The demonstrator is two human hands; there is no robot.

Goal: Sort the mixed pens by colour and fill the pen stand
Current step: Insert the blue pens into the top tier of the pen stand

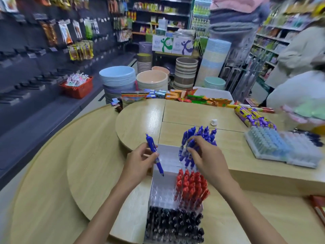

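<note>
Above counter (184,111), left fingers (142,148) pinch blue pen (159,167).

Bright, even light from above me; soft glare streaks the wooden table (146,118), edges bow, my right side blurs.

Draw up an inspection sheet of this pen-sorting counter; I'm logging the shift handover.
Surface: stepped wooden counter.
Job's things: pen stand holds black pens nearest, red pens middle right, blue pens farthest; left slots empty.
Clutter: snack packets, clear tray, white scrap.
Hands: left hand holds a single blue pen; right hand grips the blue pens with curled fingers.
Cables: nothing seen.
Surroundings: shop shelves, stacked basins, another person.
</note>
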